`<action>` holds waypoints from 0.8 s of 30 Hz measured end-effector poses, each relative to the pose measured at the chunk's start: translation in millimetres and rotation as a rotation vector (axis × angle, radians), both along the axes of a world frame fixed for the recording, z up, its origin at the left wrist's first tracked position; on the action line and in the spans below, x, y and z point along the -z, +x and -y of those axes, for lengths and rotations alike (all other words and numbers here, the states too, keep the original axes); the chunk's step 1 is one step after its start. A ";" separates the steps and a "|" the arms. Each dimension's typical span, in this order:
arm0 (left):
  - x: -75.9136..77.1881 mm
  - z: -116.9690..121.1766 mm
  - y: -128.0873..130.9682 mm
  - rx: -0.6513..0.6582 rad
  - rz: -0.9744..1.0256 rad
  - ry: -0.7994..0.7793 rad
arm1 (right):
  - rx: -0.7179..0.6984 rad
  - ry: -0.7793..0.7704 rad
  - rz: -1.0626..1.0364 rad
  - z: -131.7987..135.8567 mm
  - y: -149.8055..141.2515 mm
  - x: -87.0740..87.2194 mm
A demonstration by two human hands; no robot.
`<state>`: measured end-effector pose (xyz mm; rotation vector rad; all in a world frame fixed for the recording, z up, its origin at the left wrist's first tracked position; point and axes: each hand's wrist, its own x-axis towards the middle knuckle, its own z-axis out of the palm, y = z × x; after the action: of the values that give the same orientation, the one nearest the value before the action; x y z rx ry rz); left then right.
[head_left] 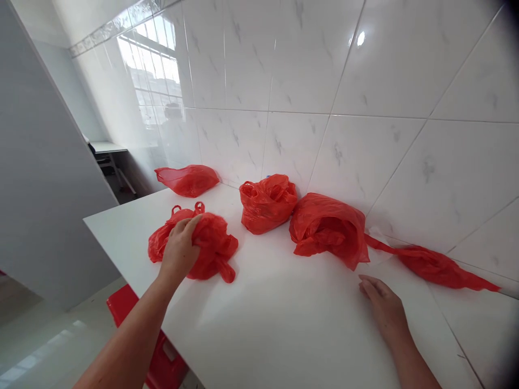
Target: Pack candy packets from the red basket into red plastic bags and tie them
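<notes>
My left hand point(181, 246) is closed on a crumpled red plastic bag point(213, 243) on the left part of the table. Bunched red plastic point(160, 240) with small handle loops also lies just beyond and left of these fingers. Over the right side of the table, my right hand point(383, 305) is held with loosely bent fingers, slightly apart, and nothing visible in them. Nearest to it lies a red bag point(328, 227) whose mouth gapes toward me, with folded red plastic inside. The undersides of both hands are hidden.
Along the tiled wall point(300, 140) sit a bulky red bag point(268, 205), a flatter one point(188, 181) at the far left and a long twisted one point(441, 267) at right. A red stool point(166, 362) stands below the white table's point(284, 324) left edge. A grey panel point(48, 162) rises at left.
</notes>
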<state>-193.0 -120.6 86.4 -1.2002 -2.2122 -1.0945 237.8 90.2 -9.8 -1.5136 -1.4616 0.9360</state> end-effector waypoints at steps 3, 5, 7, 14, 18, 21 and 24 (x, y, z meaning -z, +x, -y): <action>27.2 0.1 -13.6 0.002 -0.055 -0.407 | -0.013 0.010 0.003 -2.6 -0.6 3.0; 46.0 -0.5 -18.1 0.023 -0.087 -0.558 | -0.009 0.035 0.014 -2.5 -3.0 2.3; 58.0 -1.3 -22.6 0.042 -0.125 -0.594 | 0.000 0.080 0.045 -0.4 -6.8 -0.6; 51.1 -4.4 -29.7 0.049 -0.151 -0.558 | -0.025 0.217 0.170 7.3 -20.6 -3.7; 30.7 -13.6 6.4 0.182 -0.285 -0.385 | -0.082 0.324 0.276 10.0 -41.4 1.8; 25.7 -37.1 47.7 0.455 -0.246 -0.305 | -0.151 0.450 0.333 11.2 -70.1 4.2; 43.0 -74.6 87.6 0.786 -0.127 -0.374 | -0.213 0.555 0.379 10.2 -100.2 4.6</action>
<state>-105.4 -45.9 43.4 -2.3500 -1.9164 -0.8149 137.6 80.0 -14.4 -1.1674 -1.9819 0.3085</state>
